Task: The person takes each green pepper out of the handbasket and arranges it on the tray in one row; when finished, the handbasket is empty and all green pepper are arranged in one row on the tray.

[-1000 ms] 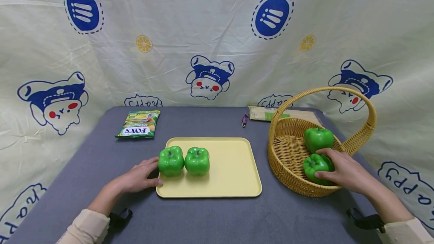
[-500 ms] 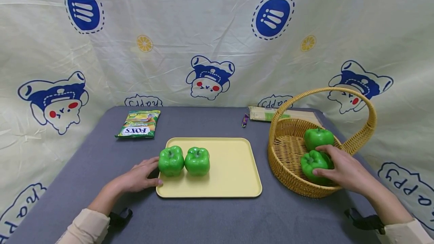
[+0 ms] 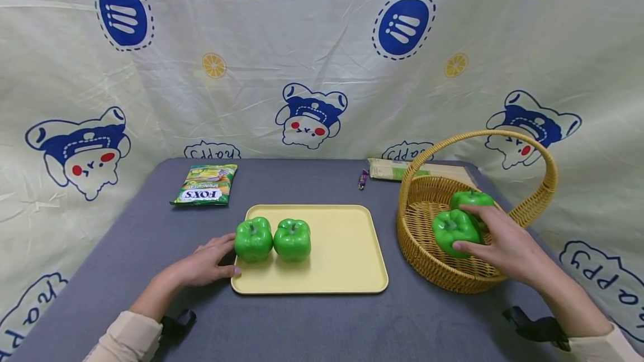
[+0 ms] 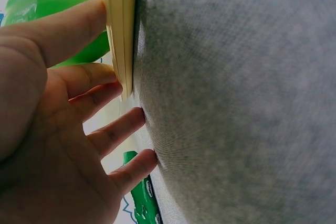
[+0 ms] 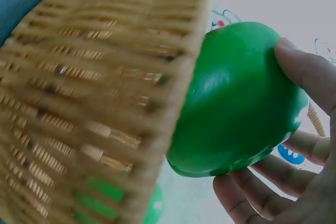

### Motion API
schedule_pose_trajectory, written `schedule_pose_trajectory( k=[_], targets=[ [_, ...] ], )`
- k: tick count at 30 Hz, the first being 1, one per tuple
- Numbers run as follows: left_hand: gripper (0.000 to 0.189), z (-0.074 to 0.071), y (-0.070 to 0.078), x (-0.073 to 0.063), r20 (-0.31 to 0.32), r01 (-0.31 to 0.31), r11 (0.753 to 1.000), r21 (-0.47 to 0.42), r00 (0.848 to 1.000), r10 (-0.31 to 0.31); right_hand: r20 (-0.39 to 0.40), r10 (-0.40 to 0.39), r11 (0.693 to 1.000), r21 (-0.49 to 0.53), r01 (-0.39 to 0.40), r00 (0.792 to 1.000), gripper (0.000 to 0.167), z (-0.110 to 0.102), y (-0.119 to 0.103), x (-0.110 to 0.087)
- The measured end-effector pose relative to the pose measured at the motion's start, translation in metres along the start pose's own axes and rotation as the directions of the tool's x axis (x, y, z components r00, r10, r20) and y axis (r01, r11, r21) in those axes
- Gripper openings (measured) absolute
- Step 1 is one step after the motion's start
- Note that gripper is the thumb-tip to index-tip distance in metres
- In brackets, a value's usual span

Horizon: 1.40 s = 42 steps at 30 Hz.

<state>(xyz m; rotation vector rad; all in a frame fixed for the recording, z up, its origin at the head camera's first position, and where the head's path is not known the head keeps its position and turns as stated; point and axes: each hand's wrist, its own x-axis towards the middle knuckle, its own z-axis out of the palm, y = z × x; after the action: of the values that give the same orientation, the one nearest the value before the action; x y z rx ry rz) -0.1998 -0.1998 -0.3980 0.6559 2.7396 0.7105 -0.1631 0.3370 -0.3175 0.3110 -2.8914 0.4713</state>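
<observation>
My right hand [image 3: 503,242] grips a green bell pepper [image 3: 455,233] between thumb and fingers, raised at the rim of the wicker basket [image 3: 427,272]. In the right wrist view that pepper [image 5: 236,103] shows beside the basket wall [image 5: 94,66]. A second green pepper [image 3: 470,199] sits in the basket behind it, partly covered by my hand. At the left, my left hand [image 3: 208,261] touches the left edge of the cream tray [image 3: 342,250], its fingers extended; the left wrist view shows thumb and fingertips against the tray's rim [image 4: 119,35]. Two green peppers [image 3: 254,239] stand side by side on the tray.
A green snack bag [image 3: 205,184] lies at the back left of the grey table. A small purple wrapped candy [image 3: 363,179] and a flat beige package [image 3: 387,169] lie at the back, the package partly behind the basket. The basket's tall handle [image 3: 548,177] arches over its opening.
My right hand has lifted the front pepper in the basket and moved it up and slightly left. My left hand, the tray and its two peppers have stayed in place.
</observation>
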Motion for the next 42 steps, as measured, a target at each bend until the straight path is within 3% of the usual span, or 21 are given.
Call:
schedule_pose_trajectory(
  k=[8,19,29,36,42],
  targets=[
    [0.074,0.0,0.001,0.0,0.012,0.016,1.0,-0.007,1.0,-0.016,-0.124,-0.122,0.992,0.02,0.125,0.985,0.074,0.001,-0.024,0.0],
    [0.073,0.0,0.0,0.0,0.0,-0.002,1.0,0.002,1.0,0.002,-0.195,-0.198,0.976,0.048,0.211,0.961,0.077,0.011,-0.051,0.006],
    [0.073,0.0,0.0,0.0,-0.002,-0.006,1.0,0.0,1.0,0.006,-0.208,-0.271,0.951,0.092,0.295,0.94,0.074,0.027,-0.07,0.019],
    [0.069,0.002,-0.002,0.0,-0.029,-0.04,0.999,0.017,0.999,0.04,-0.232,-0.324,0.922,0.14,0.361,0.917,0.073,0.04,-0.084,0.028],
    [0.069,0.001,-0.003,0.0,-0.026,-0.038,0.999,0.016,0.999,0.038,-0.192,-0.326,0.909,0.207,0.363,0.926,0.071,0.049,-0.097,0.032]
  ],
)
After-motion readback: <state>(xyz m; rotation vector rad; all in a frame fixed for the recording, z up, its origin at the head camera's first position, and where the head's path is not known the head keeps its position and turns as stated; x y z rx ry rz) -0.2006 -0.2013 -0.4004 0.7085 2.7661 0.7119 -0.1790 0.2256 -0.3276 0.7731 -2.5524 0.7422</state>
